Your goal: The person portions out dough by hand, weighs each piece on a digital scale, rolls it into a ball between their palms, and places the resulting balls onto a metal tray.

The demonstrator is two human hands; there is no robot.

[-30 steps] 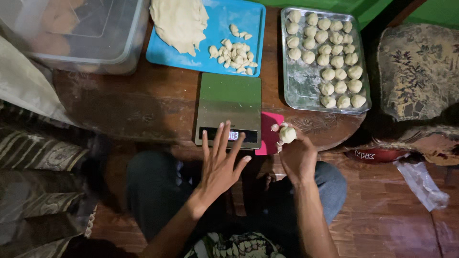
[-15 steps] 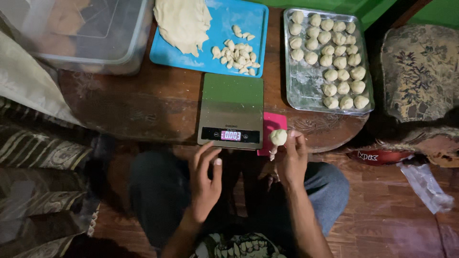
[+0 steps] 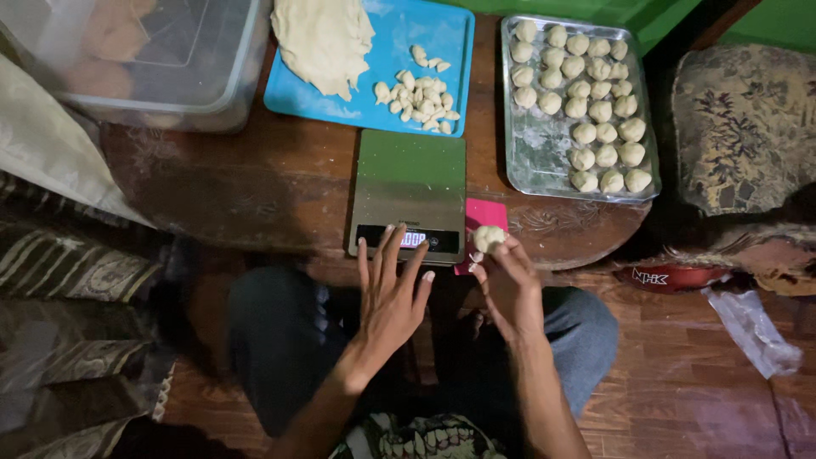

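My right hand (image 3: 508,285) pinches a small dough ball (image 3: 489,237) at its fingertips, just above the near edge of the wooden table (image 3: 255,183). My left hand (image 3: 391,293) is flat with fingers spread, fingertips beside the front of a kitchen scale (image 3: 410,191); it holds nothing. A metal tray (image 3: 537,153) at the right carries several dough balls. On a blue cutting board (image 3: 429,38) lie a sheet of dough (image 3: 323,38) and several small cut dough pieces (image 3: 421,93).
A pink scraper (image 3: 484,212) lies right of the scale. A clear plastic tub (image 3: 136,59) stands at the table's far left. Patterned cushions are at the left and right. A crumpled plastic bag (image 3: 752,327) lies on the wooden floor.
My left hand has spread its fingers again and shifted toward the scale's front. My right hand still holds the dough ball, slightly lower and closer to the table edge.
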